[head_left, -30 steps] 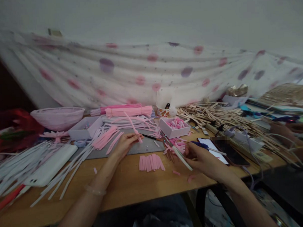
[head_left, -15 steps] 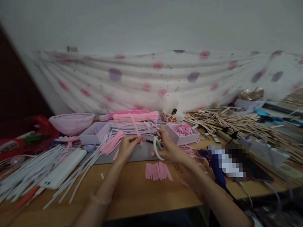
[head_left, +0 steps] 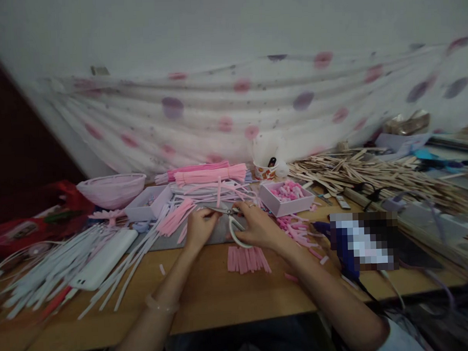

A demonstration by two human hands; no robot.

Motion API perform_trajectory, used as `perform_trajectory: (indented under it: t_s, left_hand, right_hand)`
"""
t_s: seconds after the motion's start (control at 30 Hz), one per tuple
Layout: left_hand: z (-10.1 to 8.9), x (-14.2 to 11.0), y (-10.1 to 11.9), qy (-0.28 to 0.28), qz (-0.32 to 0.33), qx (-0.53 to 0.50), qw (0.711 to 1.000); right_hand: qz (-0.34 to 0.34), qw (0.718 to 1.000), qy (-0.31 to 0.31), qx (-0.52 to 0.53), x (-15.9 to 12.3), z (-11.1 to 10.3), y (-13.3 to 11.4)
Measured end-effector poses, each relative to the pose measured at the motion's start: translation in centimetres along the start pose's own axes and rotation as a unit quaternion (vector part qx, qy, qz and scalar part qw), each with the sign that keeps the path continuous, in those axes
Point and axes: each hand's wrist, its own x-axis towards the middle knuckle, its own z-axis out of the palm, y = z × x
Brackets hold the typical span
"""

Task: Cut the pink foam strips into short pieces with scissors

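My left hand (head_left: 200,229) is closed, pinching a pink pipe cleaner (head_left: 218,192) whose free length stands up above the fingers. In my right hand (head_left: 261,227) is a pair of scissors (head_left: 230,212) with pale handles. Its blades point left and reach my left fingertips at the lower part of the pipe cleaner; the fingers partly hide how the blades meet it. Just below the scissors, a row of short pink pieces (head_left: 247,260) lies side by side on the wooden table (head_left: 223,309). A grey mat (head_left: 163,243) lies beneath my hands.
Bundles of pink pipe cleaners (head_left: 211,174) lie behind my hands. To the right stands a white box (head_left: 287,208) of pink pieces, near a blue glue gun (head_left: 346,256) and many wooden sticks (head_left: 356,171). Leftward are a white box (head_left: 137,209), a pale bowl (head_left: 111,191) and white strips (head_left: 49,271).
The scissors have swung left and now lie across to my left fingertips. The pipe cleaner stands more upright. The camera view has shifted slightly.
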Motion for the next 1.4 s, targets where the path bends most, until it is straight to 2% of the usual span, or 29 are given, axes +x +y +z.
perform_trajectory:
  t_s: [0.37, 0.6, 1.1, 1.27, 1.4]
  left_hand:
    - [0.0, -0.1, 0.2, -0.001, 0.041, 0.021, 0.999]
    - [-0.1, -0.2, -0.1, 0.001, 0.091, 0.102, 0.991]
    - [-0.1, -0.1, -0.6, -0.01, 0.105, 0.179, 0.978]
    - [-0.1, 0.0, -0.4, 0.009, 0.079, 0.101, 0.992]
    - [-0.4, 0.3, -0.1, -0.023, -0.025, -0.068, 0.997]
  right_hand:
    - [0.0, 0.999, -0.02, 0.032, 0.2, 0.0, 0.0]
    - [-0.01, 0.998, -0.026, 0.05, 0.1, 0.1, 0.4]
    - [-0.032, 0.999, -0.027, 0.016, 0.5, 0.4, 0.7]
    - [-0.022, 0.999, -0.025, 0.015, 0.8, 0.7, 1.0]
    - [0.003, 1.0, -0.012, 0.012, 0.7, 0.0, 1.5]
